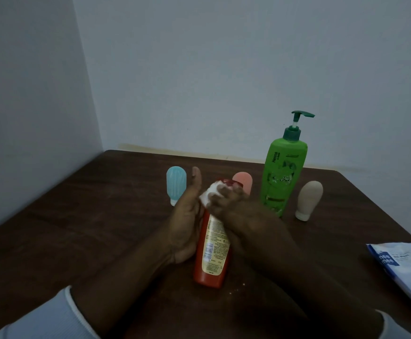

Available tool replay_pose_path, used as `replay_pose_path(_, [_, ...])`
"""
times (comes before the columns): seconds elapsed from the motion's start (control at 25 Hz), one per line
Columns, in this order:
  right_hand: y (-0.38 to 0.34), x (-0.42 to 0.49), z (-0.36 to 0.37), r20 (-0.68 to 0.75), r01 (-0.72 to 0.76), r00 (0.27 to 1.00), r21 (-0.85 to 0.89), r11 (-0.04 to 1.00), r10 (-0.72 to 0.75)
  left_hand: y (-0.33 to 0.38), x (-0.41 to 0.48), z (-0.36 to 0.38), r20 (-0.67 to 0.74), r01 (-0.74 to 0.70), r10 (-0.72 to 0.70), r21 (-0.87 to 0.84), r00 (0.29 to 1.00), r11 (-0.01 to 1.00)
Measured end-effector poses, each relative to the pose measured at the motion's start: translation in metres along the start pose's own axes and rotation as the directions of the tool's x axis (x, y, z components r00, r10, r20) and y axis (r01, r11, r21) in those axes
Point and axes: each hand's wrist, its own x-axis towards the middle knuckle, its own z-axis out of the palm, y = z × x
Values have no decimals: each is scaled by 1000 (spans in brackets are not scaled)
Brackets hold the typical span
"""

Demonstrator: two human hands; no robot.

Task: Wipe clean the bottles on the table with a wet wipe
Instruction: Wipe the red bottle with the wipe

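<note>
Left hand (186, 216) holds red bottle (211, 253) tilted. Right hand (238, 214) fingers pinch wet wipe (209, 194) near cap. Hard rub may make bottle slip and knock pink bottle (245, 179).

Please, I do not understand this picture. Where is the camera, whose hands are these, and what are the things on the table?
There is no machine here. A person wears one camera on the head, looking forward and down, so you see their own two hands. The left hand holds a red bottle, and the right hand presses a white wet wipe against its top. Behind, on the brown table, stand a small blue bottle, a pink bottle, a tall green pump bottle and a beige bottle. At the right edge lies a blue and white pack of wipes.
</note>
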Motion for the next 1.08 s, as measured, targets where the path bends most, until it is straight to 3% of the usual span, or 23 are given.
replay_pose_path(0.08, [-8,0,0,80,131,988,-8,991,-130,1,2,-5,-29,4,-4,-2,1000,1000])
replay_pose_path(0.16, [-2,2,-3,91,168,982,-32,985,-165,1,3,-6,-5,-4,4,-19,1000,1000])
replay_pose_path(0.32, [23,2,-10,-30,-30,999,-84,996,27,-2,1,0,74,4,-1,-35,997,999])
replay_pose_path(0.44, [16,2,-10,-33,-33,999,-46,998,32,-3,0,1,78,8,-2,-79,997,997])
replay_pose_path(0.56, [-1,1,-11,81,60,995,32,998,-63,0,-3,0,32,32,-28,-124,999,992])
replay_pose_path(0.72, [-15,-2,-8,323,149,923,202,968,-209,2,5,-10,-155,137,-152,-104,976,985])
replay_pose_path(0.88, [-10,-2,-18,355,141,903,288,947,-243,4,4,-5,-198,235,-250,-94,948,967])
replay_pose_path(1.08, [-17,-2,-21,428,150,845,384,911,-319,8,5,-9,-196,156,-200,-217,960,964])
